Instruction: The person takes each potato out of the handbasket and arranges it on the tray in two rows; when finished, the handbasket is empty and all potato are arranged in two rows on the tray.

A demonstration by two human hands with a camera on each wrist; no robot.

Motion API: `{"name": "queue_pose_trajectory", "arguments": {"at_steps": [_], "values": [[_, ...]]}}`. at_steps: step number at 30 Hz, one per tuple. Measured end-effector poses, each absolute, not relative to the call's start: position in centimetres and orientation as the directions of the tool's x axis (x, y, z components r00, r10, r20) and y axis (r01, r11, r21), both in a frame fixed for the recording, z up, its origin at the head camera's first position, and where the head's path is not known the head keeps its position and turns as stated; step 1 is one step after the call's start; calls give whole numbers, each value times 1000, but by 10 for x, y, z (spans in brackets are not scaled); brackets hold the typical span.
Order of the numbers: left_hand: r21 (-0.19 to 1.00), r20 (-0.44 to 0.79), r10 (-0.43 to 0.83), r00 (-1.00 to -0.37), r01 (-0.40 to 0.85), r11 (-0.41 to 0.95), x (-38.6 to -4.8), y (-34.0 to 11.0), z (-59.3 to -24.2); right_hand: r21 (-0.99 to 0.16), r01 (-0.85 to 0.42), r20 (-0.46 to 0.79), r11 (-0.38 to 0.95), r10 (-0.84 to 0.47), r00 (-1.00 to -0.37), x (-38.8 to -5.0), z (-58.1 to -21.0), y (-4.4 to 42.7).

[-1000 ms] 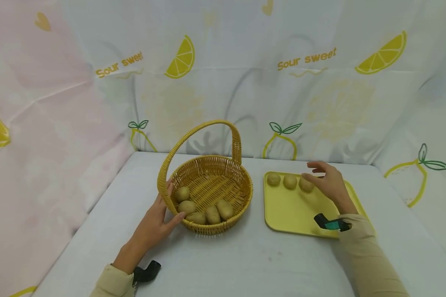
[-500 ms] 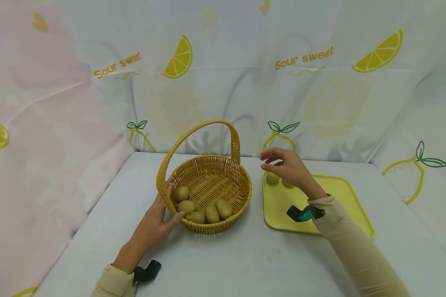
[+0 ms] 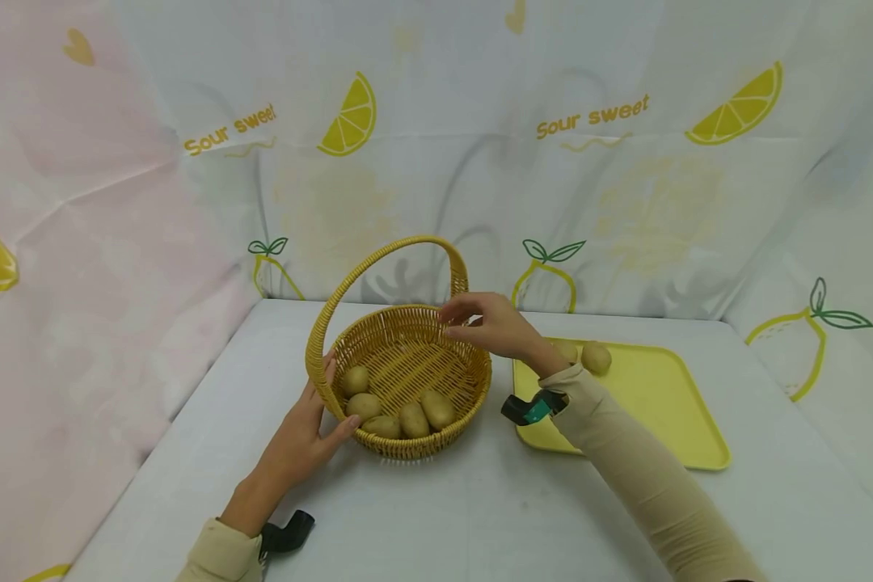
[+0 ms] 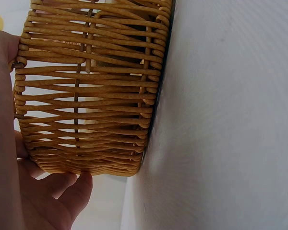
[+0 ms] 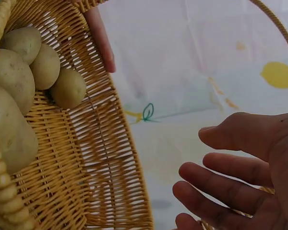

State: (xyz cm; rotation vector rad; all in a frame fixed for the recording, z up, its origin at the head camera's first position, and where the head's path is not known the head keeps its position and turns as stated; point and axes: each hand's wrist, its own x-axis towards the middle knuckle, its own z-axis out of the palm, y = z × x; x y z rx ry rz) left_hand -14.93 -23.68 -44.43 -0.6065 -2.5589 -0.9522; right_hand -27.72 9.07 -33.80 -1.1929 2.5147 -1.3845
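Note:
My left hand (image 3: 297,440) grips the wicker basket (image 3: 407,365) at its left side, the thumb at the rim and the fingers outside. In the left wrist view the fingertips of this hand (image 4: 53,196) lie against the basket's woven wall (image 4: 86,110). Several potatoes (image 3: 413,420) lie along the basket's near and left side. Over the basket's right rim hovers my right hand (image 3: 496,325), fingers slightly bent. The right wrist view shows this hand (image 5: 245,177) holding nothing, thumb apart from the fingers, with the potatoes (image 5: 13,79) at the left.
A yellow tray (image 3: 651,404) lies right of the basket, partly under my right forearm. Two potatoes (image 3: 596,358) show at its far side; the forearm may hide more. The basket's tall handle (image 3: 367,263) arches above it. A printed curtain (image 3: 436,162) stands behind the white table.
My right hand has moved left from above the tray's potatoes to the basket's right rim, empty. The left hand and basket have stayed in place.

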Motion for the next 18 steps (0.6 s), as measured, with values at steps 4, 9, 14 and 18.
{"name": "queue_pose_trajectory", "arguments": {"at_steps": [4,9,14,18], "values": [[533,453,274,-849,504,680,-150,-236,-444,-738,-599,274,312,-672,-688,-283,-340,75],[533,452,275,-848,504,679,-149,-236,-445,-750,-587,206,304,-736,-645,-287,-343,56],[537,449,274,-850,502,678,-149,-236,-444,-761,-582,160,289,-785,-599,-289,-347,36],[540,442,273,-854,497,679,-149,-236,-443,-757,-597,153,267,-815,-559,-289,-348,20]]}}
